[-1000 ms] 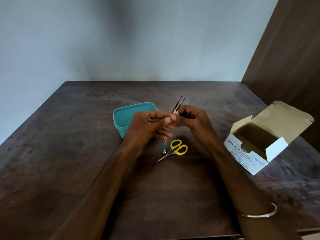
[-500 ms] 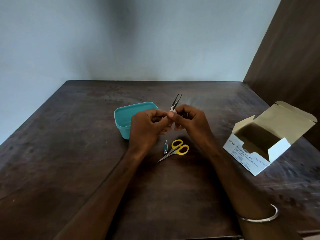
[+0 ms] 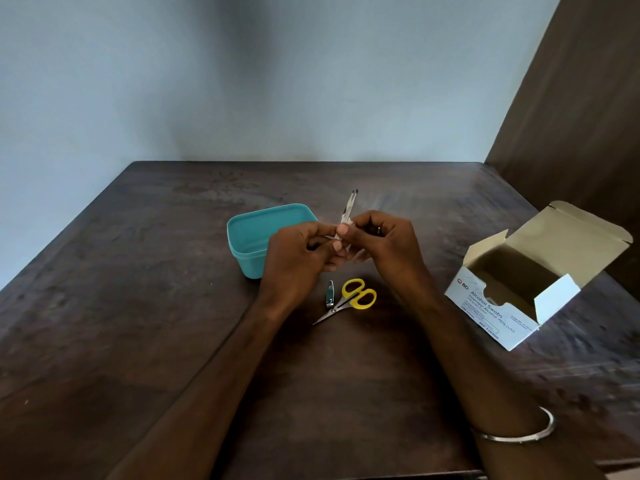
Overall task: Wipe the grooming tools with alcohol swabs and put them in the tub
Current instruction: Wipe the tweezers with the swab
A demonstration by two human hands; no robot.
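Slim metal tweezers (image 3: 349, 207) point up and away above the table, tips apart. My left hand (image 3: 298, 265) pinches their lower end between thumb and fingers. My right hand (image 3: 384, 244) pinches a small white alcohol swab (image 3: 347, 222) against the middle of the tweezers. Behind my left hand stands the open teal tub (image 3: 249, 237); nothing shows in the part I can see. Yellow-handled scissors (image 3: 358, 294) and a small nail clipper (image 3: 330, 294) lie side by side on the table below my hands.
An open white box of alcohol swabs (image 3: 491, 311) stands to the right, its flap raised. The dark wooden table (image 3: 138, 306) meets a pale wall at the back and a brown panel at the right. A metal bangle (image 3: 519, 434) circles my right wrist.
The tweezers have turned slightly more upright and both hands have shifted a little around them. Both grips are the same; scissors, clipper, tub and box have not moved.
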